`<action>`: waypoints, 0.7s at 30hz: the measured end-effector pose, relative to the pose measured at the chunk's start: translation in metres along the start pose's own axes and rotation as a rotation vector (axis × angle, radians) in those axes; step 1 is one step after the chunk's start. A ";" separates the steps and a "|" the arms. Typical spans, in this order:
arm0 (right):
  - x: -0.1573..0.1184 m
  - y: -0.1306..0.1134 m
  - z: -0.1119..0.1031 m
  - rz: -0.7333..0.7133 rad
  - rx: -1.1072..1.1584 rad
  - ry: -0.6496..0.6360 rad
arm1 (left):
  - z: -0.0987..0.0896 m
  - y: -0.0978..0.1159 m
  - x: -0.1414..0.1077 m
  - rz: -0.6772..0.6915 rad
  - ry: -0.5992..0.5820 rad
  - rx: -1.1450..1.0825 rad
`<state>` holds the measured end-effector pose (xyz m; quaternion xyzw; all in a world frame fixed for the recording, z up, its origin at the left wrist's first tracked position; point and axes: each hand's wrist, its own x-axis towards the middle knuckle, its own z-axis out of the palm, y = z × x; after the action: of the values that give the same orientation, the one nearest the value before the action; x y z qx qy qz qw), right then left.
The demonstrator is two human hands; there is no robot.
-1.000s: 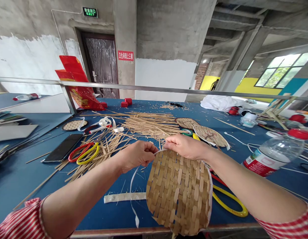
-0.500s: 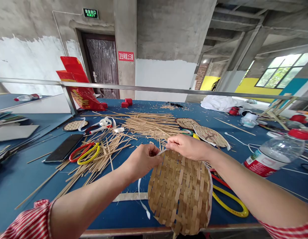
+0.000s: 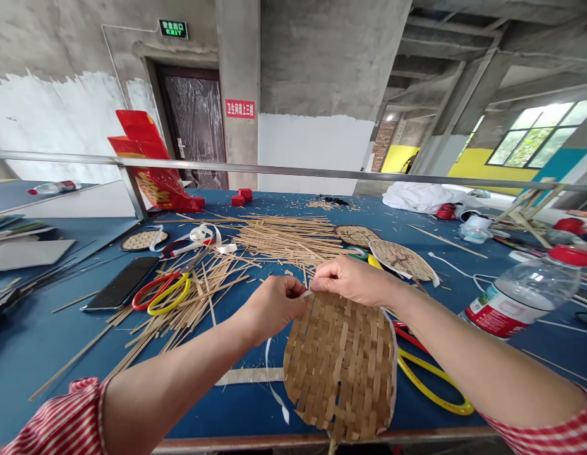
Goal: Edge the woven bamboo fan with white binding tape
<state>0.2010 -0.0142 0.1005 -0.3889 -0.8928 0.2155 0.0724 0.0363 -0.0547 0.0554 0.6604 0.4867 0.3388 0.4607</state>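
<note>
A woven fan of flat brown strips (image 3: 343, 370) stands upright at the table's front edge, with white tape along its right rim. My left hand (image 3: 277, 306) pinches the white tape (image 3: 306, 294) at the fan's upper left. Close beside it, my right hand (image 3: 347, 278) presses thumb and fingers together on the fan's top rim, where the tape meets it. The loose end of the tape (image 3: 277, 401) hangs down left of the fan.
Red-and-yellow scissors (image 3: 169, 300) lie left on thin strips, beside a black phone (image 3: 120, 284). Yellow-handled scissors (image 3: 435, 385) lie partly under my right arm. A large bottle (image 3: 525, 291) stands right. Two finished round pieces (image 3: 403, 259) (image 3: 357, 236) lie beyond my hands.
My right hand has shifted slightly left along the rim, closer to my left hand. The fan has turned a little, its right edge now farther left.
</note>
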 end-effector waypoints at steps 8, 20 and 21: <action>-0.001 0.001 0.001 0.060 0.068 -0.028 | -0.010 0.006 -0.004 0.065 -0.086 0.092; -0.003 -0.001 0.002 0.122 0.025 -0.006 | -0.016 0.007 -0.001 0.285 0.001 0.369; -0.004 0.000 0.002 0.123 0.030 -0.006 | -0.018 0.005 0.000 0.251 -0.037 0.274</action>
<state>0.2030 -0.0176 0.0984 -0.4412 -0.8641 0.2342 0.0620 0.0222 -0.0501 0.0659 0.7787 0.4334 0.3120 0.3292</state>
